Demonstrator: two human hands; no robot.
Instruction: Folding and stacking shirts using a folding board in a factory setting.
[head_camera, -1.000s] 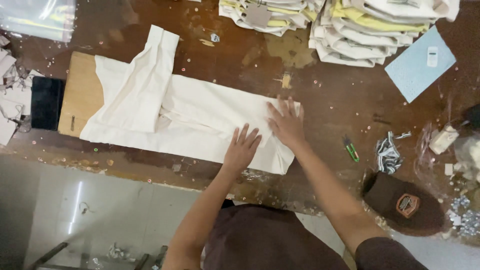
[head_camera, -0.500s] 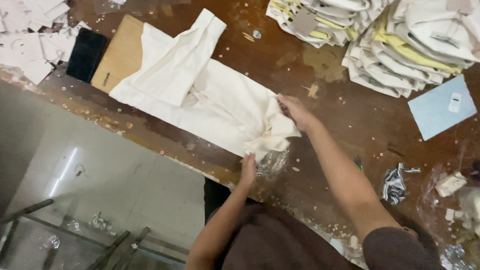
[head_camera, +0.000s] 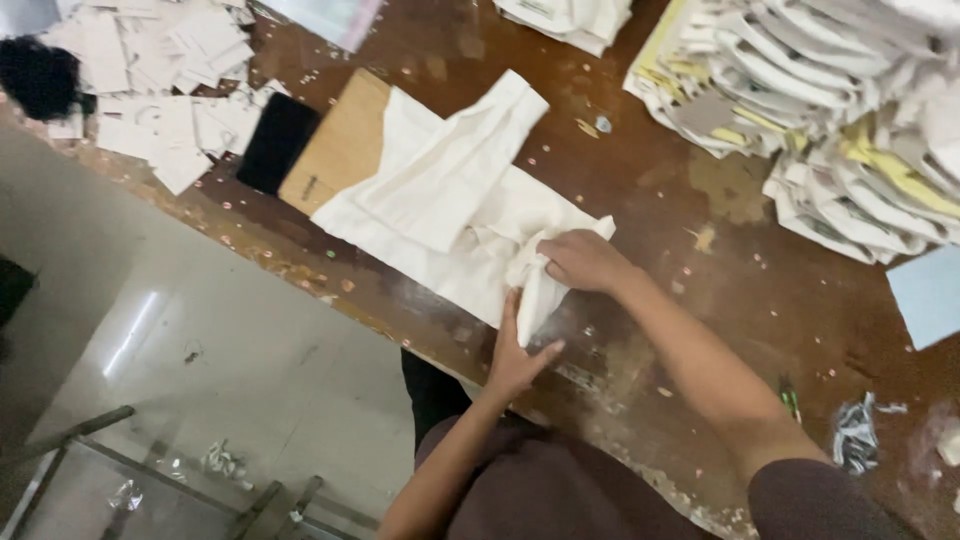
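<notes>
Cream garment (head_camera: 450, 215), flat on brown desk (head_camera: 660, 210), lower-right corner bunched and lifted. Right hand (head_camera: 583, 262) fingers curled shut over the bunched corner, gripping fabric. Left hand (head_camera: 517, 350) just below that corner, fingers (head_camera: 508, 312) stretched flat and spread, pressing the hanging fold (head_camera: 537, 295) against the desk near its front edge; nothing pinched. Both forearms bare, running back toward a dark brown shirt (head_camera: 560, 480) at bottom of view.

Outward from the garment:
- folded sleeve-like panel (head_camera: 455, 175) laid diagonally across its upper part
- tan cardboard sheet (head_camera: 340, 140) sticking out from under its upper-left end
- black flat piece (head_camera: 275, 140) touching the cardboard, further left
- scattered white paper tags (head_camera: 150, 90) beyond the black piece, upper left
- big stack of folded cream and yellow garments (head_camera: 830, 110) well to the right, upper right corner
- smaller folded pile (head_camera: 575, 15) above the garment at top edge
- pale blue card (head_camera: 925, 295) right of the garment, at frame edge
- crumpled silver wrapper bits (head_camera: 855, 435) lower right, near right upper arm
- small green item (head_camera: 790, 400) beside the wrapper, too small to identify

Desk surface worn, speckled with scraps. Grey floor (head_camera: 180, 340) left of and below the desk edge.
</notes>
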